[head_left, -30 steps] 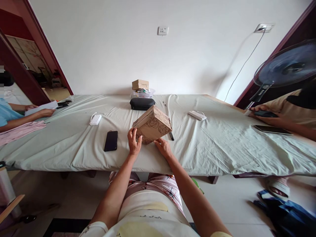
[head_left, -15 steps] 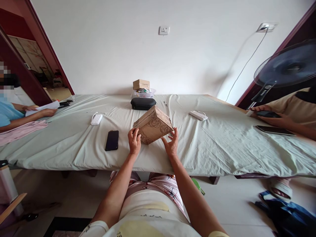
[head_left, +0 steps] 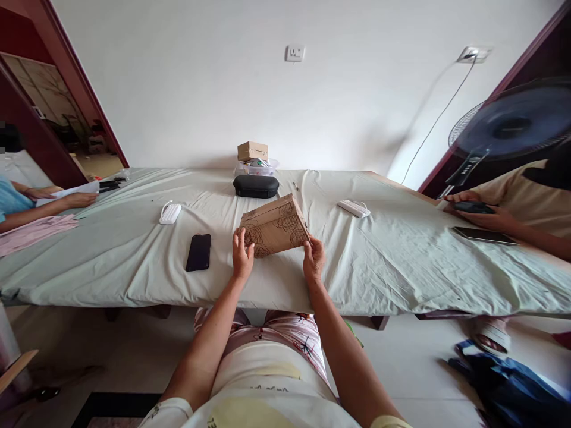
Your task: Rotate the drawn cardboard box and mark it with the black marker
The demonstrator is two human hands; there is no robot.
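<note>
Between my two hands a brown cardboard box [head_left: 276,227] with dark swirling line patterns is held tilted over the cloth-covered table. My left hand [head_left: 243,254] grips its near left corner, thumb in front and fingers along the side. At the right edge my right hand [head_left: 314,257] pinches the box, thumb on the near face and the other fingers partly hidden behind. A black phone [head_left: 198,252] lies on the cloth left of my left hand. Beyond the box sits a black zip case [head_left: 256,186].
White power banks with loops [head_left: 170,213] [head_left: 354,208] lie left and right. Behind the case, a plastic tub [head_left: 256,169] carries a small carton [head_left: 253,151]. A person at left holds paper [head_left: 66,191]; one at right holds a dark device [head_left: 473,207] near a tablet [head_left: 484,235] and fan [head_left: 508,128].
The box has turned, so its patterned broad face shows more and its lower edge lies flatter. My right hand has closed from a spread grasp to a pinch on the right edge.
</note>
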